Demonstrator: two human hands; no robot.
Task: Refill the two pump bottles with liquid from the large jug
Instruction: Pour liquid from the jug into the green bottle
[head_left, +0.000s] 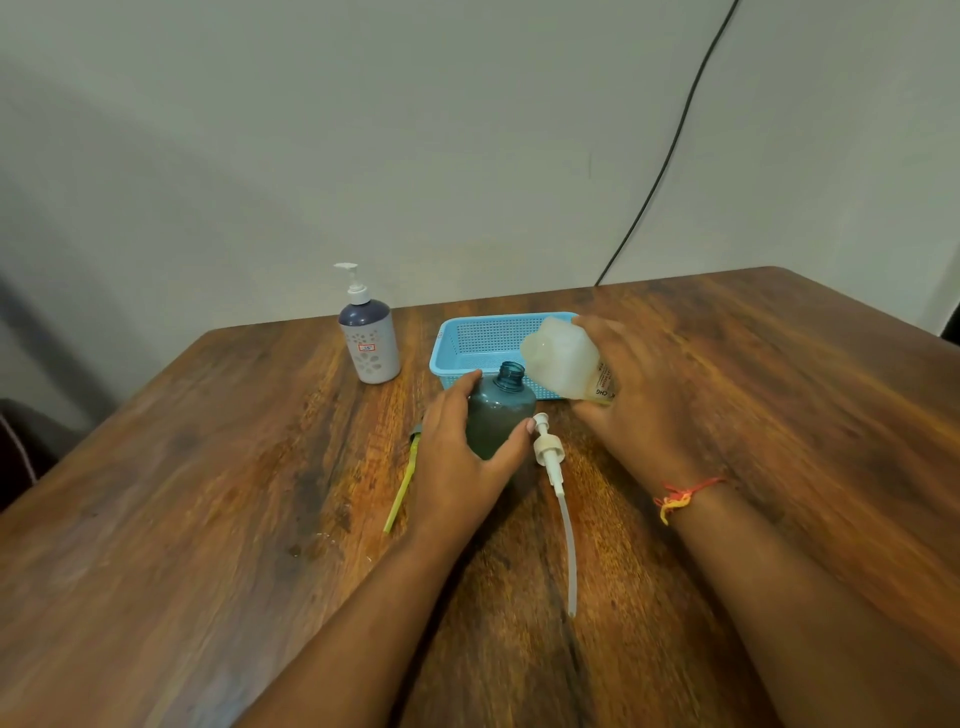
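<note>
Left hand (457, 441) wraps round the teal bottle (498, 415), which stands mid-table with its neck open. Right hand (649, 384) grips the pale jug (563, 364), tilted and blurred, its end just right of the neck.

Risks: the neck is narrow and no funnel is in sight. A fast tip would likely miss and run down the bottle or onto the loose pump (553, 467) lying just right of it. A wet grip could let the bottle slide.

The second pump bottle (370, 338) stands far left, capped. A blue basket (467, 343) sits behind.

Dark wooden table (208, 467), plain pale wall, black cable (675, 145) hanging down it.
</note>
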